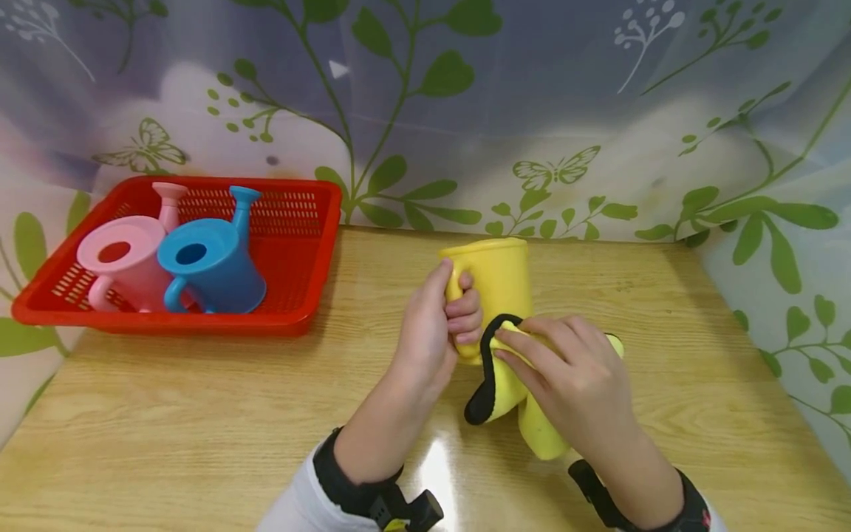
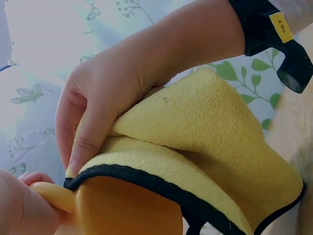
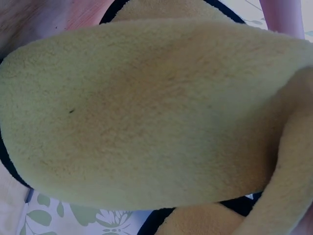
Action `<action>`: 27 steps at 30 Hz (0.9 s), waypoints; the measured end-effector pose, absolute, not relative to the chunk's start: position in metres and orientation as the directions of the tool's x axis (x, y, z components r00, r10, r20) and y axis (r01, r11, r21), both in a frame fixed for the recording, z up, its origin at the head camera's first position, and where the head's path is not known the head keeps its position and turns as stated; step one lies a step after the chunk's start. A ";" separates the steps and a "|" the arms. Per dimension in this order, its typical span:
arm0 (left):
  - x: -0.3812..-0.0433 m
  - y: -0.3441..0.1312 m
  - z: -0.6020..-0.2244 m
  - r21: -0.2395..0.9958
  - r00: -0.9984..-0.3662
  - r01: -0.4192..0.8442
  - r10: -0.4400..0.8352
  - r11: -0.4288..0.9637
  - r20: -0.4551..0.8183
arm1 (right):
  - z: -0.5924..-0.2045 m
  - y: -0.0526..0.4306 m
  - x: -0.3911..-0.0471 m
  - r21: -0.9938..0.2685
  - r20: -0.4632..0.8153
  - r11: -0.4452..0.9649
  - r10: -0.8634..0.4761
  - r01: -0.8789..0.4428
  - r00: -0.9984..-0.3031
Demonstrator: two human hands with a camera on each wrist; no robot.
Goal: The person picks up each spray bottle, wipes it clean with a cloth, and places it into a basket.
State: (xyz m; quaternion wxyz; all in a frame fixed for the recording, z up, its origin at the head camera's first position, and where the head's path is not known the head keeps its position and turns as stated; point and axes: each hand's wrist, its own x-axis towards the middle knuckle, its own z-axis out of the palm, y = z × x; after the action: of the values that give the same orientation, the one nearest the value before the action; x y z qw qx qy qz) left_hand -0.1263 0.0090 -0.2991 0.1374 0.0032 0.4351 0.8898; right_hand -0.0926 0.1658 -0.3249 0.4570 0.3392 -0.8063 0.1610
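A yellow watering can (image 1: 500,277) is gripped by its handle in my left hand (image 1: 432,318), with the fingers curled round the handle. Its body resembles the cans in the basket; no spout can be made out. My right hand (image 1: 578,369) pinches a yellow towel (image 1: 508,384) with black edging and holds it against the lower part of the can. In the left wrist view the towel (image 2: 195,117) drapes in folds beside the can (image 2: 127,205), below the right hand (image 2: 107,93). Towel cloth (image 3: 146,112) fills most of the right wrist view.
On the left of the wooden table (image 1: 199,421) stands a red plastic basket (image 1: 292,319). Inside it are a pink watering can (image 1: 136,258) and a blue watering can (image 1: 222,270). A leaf-patterned curtain (image 1: 565,118) hangs along the back and right side.
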 end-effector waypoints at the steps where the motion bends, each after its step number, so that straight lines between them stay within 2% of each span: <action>1: -0.126 0.009 -0.299 0.777 -0.962 -0.241 0.251 -0.581 -0.111 | -0.325 0.165 -0.092 0.051 0.846 0.721 -0.398 -0.691 -0.354; 17: -0.122 0.010 -0.300 0.804 -0.953 -0.227 0.296 -0.549 -0.066 | -0.319 0.163 -0.106 0.056 0.861 0.752 -0.369 -0.657 -0.349; 27: -0.124 0.016 -0.302 0.845 -0.961 -0.209 0.261 -0.493 -0.085 | -0.305 0.164 -0.122 0.052 0.868 0.770 -0.350 -0.636 -0.352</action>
State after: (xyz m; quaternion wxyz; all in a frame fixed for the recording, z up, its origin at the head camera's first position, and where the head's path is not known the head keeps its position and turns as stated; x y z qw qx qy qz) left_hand -0.1238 0.0156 -0.3017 0.1361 0.0270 0.4848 0.8635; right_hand -0.1217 0.1640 -0.3045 0.4805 0.3049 -0.8087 0.1489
